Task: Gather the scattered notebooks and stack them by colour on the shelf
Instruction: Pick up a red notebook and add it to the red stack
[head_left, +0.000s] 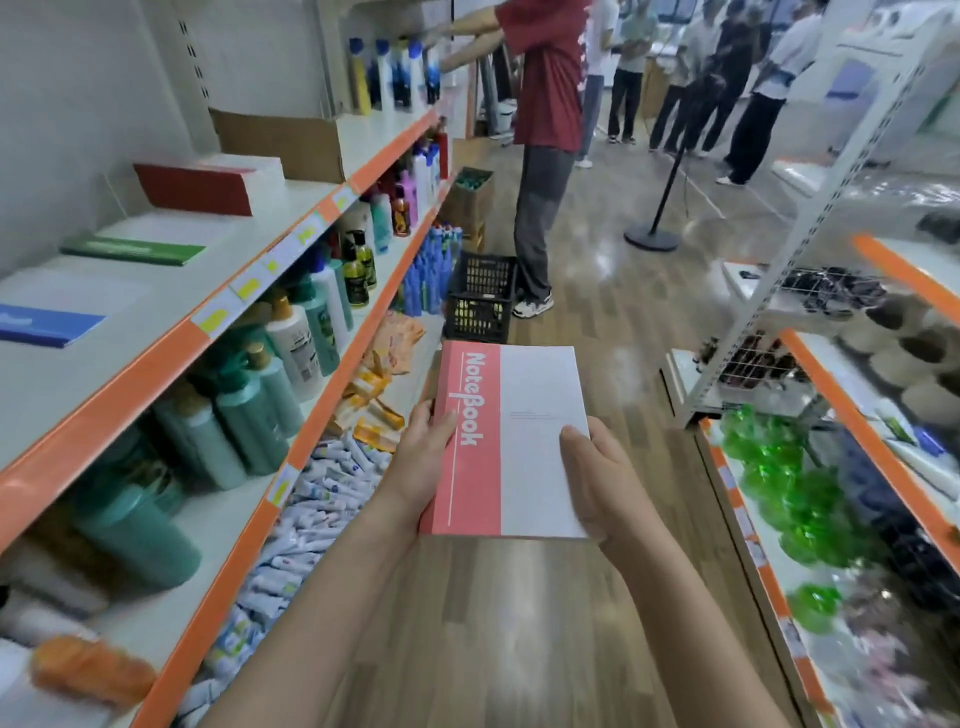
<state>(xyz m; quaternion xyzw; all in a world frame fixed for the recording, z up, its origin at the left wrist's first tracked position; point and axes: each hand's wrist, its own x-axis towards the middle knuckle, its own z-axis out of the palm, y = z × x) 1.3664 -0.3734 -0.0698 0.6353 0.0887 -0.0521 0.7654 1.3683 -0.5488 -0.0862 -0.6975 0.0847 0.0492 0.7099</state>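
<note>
I hold a stack of red-and-white notebooks level over the aisle floor, the top cover reading "NoteBook". My left hand grips its left spine edge, thumb on the cover. My right hand grips its right edge, thumb on top. On the top shelf to my left lie a red notebook stack, a green notebook stack and a blue notebook, spaced apart along the board.
Lower left shelves hold bottles and tubes. A person in a red shirt stands ahead by a black crate. A stanchion base and more people stand farther off. Another shelf unit flanks my right.
</note>
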